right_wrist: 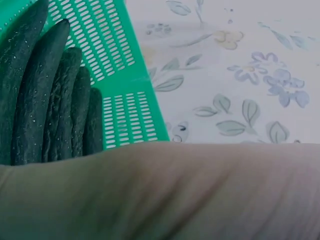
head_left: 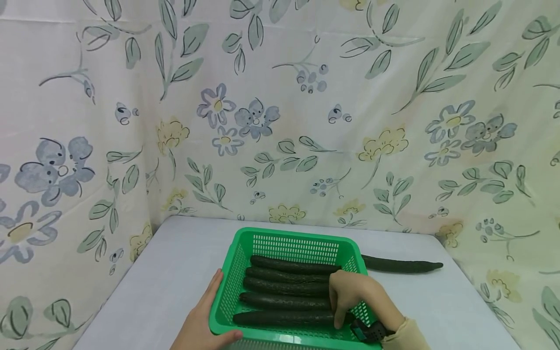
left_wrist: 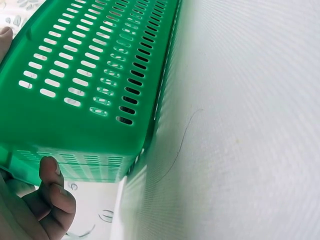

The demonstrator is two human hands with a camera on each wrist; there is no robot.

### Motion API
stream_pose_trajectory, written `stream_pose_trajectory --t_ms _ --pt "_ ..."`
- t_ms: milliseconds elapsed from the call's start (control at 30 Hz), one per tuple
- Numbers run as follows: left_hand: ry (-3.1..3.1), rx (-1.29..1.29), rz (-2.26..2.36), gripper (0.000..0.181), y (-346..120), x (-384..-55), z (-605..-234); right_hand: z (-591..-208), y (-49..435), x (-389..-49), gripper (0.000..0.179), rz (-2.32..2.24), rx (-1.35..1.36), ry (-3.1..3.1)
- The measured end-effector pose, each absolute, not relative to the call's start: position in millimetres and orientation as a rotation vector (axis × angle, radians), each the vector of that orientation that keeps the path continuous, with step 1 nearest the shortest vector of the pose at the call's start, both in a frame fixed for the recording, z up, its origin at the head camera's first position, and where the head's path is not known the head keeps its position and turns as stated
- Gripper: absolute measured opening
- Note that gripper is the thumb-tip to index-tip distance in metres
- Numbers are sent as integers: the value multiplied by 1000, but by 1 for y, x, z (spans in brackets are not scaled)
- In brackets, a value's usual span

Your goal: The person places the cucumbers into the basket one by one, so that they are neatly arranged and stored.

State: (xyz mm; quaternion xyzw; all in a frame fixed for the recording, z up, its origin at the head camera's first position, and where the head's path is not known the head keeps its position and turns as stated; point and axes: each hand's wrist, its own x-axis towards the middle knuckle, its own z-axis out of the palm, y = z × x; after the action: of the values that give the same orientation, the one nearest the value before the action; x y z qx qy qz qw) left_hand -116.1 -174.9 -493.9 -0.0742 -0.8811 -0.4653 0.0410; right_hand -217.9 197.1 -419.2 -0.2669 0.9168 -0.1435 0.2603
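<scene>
A green plastic basket with slotted walls stands on the white table, and several long dark-green cucumbers lie side by side in it. My left hand holds the basket's near left corner, thumb over the front rim; the left wrist view shows its curled fingers at the corner. Reaching inside at the right end, my right hand bends its fingers down around the nearest cucumber. The right wrist view has the cucumbers at left, while the forearm hides the fingers.
One more cucumber lies on the table just right of the basket, its left end hidden behind the basket wall. A floral cloth hangs behind and along both sides of the table.
</scene>
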Motion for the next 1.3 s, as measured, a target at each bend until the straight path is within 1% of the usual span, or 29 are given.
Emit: stream_pose_trajectory --t_ms 167,533,867,933,1067,1300 --pt "-2694 -229 -1414 129 -175 -116 -495 -419 195 -217 21 -366 -677 2502" --pt "-2688 -229 -1409 129 -175 -116 -496 -413 200 -221 20 -480 -736 2505" --pt "-2705 -229 -1407 130 -174 -114 -491 -400 212 -219 9 -632 -844 2490" --pt "-2705 -231 -1405 129 -174 -114 -491 -396 216 -220 10 -675 -860 2489" --pt "-2703 -231 -1400 129 -174 -114 -492 -394 226 -223 18 -754 -890 2487" --pt "-2708 -215 -1417 129 -174 -113 -491 -400 245 -222 26 -920 -919 2494"
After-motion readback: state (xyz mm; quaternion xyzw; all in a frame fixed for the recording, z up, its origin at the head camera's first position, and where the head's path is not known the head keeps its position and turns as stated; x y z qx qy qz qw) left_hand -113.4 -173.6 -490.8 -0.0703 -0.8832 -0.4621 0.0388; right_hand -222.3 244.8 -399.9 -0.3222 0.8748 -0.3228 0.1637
